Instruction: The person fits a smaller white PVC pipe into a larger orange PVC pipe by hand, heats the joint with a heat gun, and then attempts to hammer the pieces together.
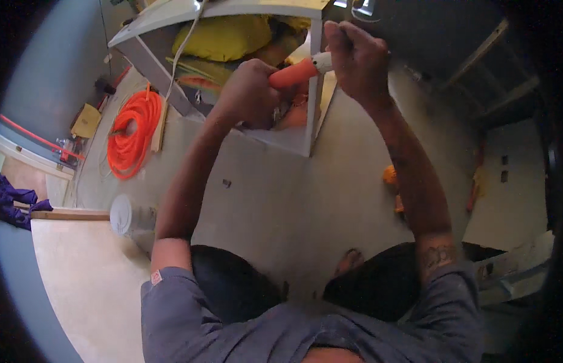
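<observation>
Both of my hands are raised in front of a low white cabinet. Between them stretches an orange cylindrical piece (293,74) with a whitish, dark-specked section at its right end. My left hand (251,91) is wrapped round the orange end. My right hand (360,63) is closed round the whitish end, thumb uppermost. The piece slants up to the right. Its ends are hidden inside my hands, so I cannot tell exactly what kind of thing it is.
Just behind my hands stands the open white cabinet (316,115), holding a yellow bag (224,37). A white cable (181,48) hangs over it. Left are coiled orange tubing (133,136), a white bucket (125,215) and a pale board (88,272). An orange tool (390,175) lies beside my right forearm.
</observation>
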Tool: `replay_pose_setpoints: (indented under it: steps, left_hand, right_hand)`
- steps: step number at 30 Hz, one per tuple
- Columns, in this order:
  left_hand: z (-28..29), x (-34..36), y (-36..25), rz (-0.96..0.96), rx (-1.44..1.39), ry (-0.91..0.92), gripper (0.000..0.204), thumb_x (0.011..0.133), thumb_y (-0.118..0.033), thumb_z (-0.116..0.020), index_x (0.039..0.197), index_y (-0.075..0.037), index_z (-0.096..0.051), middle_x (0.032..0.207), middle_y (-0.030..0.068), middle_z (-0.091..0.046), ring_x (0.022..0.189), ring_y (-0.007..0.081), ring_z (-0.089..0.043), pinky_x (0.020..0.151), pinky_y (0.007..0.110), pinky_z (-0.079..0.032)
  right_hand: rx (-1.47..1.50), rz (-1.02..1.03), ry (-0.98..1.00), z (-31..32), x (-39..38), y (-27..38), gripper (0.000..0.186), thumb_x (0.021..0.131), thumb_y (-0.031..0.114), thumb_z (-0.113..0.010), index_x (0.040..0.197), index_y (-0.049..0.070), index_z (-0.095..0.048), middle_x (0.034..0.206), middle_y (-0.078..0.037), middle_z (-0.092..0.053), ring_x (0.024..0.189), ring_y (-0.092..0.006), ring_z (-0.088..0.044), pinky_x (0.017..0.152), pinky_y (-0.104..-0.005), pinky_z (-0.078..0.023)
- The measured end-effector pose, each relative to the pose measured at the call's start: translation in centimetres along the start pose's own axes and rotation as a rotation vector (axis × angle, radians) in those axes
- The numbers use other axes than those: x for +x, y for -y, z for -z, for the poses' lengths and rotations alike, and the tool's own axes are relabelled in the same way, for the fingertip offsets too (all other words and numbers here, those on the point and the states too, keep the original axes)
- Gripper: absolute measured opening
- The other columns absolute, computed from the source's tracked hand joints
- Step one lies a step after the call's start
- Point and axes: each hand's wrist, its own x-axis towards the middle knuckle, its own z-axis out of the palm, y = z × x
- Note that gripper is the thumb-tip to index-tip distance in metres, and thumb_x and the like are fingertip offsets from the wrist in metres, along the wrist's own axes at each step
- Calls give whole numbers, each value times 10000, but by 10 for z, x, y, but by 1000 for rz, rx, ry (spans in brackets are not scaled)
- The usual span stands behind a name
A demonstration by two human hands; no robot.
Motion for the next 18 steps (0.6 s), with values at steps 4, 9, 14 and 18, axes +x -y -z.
replay_pose_setpoints:
  steps: [4, 9, 14, 18]
  left_hand:
    - [6, -8, 0, 139, -192, 247, 229, 733, -166, -725, 817, 41, -678, 625, 76, -618, 635, 72, -530, 598, 331, -475]
    - [-9, -14, -16, 19, 527, -345, 248, 799, -337, -667, 860, -106, -735, 707, 139, -685, 632, 265, -684, 585, 408, -525]
    - [-6, -11, -30, 98, 829, -440, 264, 805, -434, -642, 853, -193, -737, 714, 110, -681, 678, 320, -686, 596, 442, -539]
    - [-13, -10, -14, 39, 881, -448, 235, 807, -399, -651, 844, -181, -730, 706, 122, -676, 682, 324, -684, 604, 428, -544]
  right_hand:
    - [98, 147, 47, 1, 2, 5, 329, 966, 280, -572, 753, 32, -611, 585, -71, -584, 508, -147, -589, 489, -308, -449]
    - [116, -228, 146, -11, -1, -24, 471, 1007, 306, -484, 670, -22, -452, 544, -41, -420, 505, -109, -376, 482, -339, -329]
    - [-101, -488, 158, -26, -3, -51, 513, 1000, 404, -450, 803, -54, -573, 677, -119, -593, 586, -166, -579, 505, -362, -427]
    - [-42, -415, 168, -34, -36, -58, 464, 970, 448, -508, 853, 14, -623, 641, -47, -545, 547, -133, -520, 475, -298, -399]
